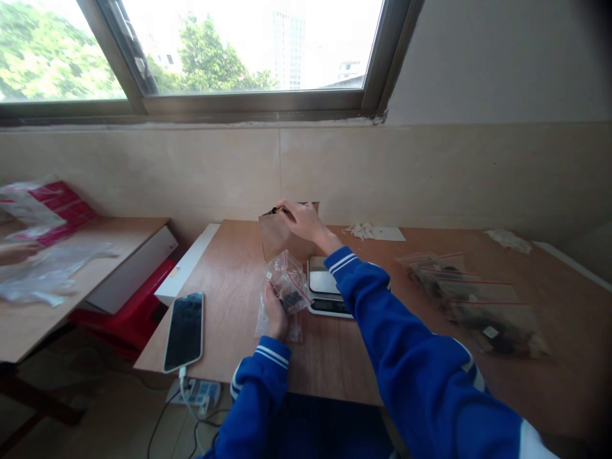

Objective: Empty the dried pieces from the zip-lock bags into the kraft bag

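My left hand (276, 311) is closed round a clear zip bag (288, 273) with a red seal line and dark pieces inside. Beneath it, another clear bag (295, 328) lies on the table. At the top opening of a brown paper bag (277, 234), my right hand (304, 220) has its fingers pinched together; what sits between the fingertips is too small to make out. A small digital scale (321, 280) with a silver plate stands just right of the zip bag, partly covered by my right sleeve.
Several filled zip bags (502, 312) overlap on the right. A phone (184, 331) on a charging cable rests at the left edge, above a power strip (203, 390). White scraps (362, 231) lie at the back. At the left table (143, 236), another person's hand (19, 252) is near plastic bags.
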### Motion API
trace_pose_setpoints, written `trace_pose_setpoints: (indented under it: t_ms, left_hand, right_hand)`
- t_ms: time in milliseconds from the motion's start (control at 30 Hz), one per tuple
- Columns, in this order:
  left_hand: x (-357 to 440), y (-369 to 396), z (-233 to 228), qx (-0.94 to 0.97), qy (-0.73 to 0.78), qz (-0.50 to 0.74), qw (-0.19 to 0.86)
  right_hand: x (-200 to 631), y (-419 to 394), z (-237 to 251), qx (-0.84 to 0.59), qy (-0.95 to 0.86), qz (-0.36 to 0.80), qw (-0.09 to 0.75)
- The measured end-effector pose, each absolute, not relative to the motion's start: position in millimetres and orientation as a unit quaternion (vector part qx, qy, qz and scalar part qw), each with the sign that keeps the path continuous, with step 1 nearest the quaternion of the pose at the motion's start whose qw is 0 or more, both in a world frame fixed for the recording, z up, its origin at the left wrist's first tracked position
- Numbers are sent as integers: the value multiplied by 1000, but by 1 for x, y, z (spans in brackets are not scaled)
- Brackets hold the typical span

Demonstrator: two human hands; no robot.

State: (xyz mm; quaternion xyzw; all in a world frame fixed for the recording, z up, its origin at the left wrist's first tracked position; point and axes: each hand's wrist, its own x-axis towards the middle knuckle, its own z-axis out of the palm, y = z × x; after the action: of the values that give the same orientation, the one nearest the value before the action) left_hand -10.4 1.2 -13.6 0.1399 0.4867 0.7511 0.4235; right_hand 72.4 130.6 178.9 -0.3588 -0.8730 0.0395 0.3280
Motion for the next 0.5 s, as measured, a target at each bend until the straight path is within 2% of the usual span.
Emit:
trace_pose_setpoints:
  t_ms: [100,367,433,500]
  left_hand:
    - [-10,1,-13,140,489,753,418]
    - [-10,1,-10,135,499,749,416]
    - [-10,1,-11,133,494,747,425]
    - [-11,1,-13,134,491,740,440]
  right_hand:
    - [71,128,184,-390,-874,26,289]
    - [62,125,212,-482,-867,39,120]
    - [62,126,211,-487,-863,35,130]
    - [63,127,205,-475,-860,20,184]
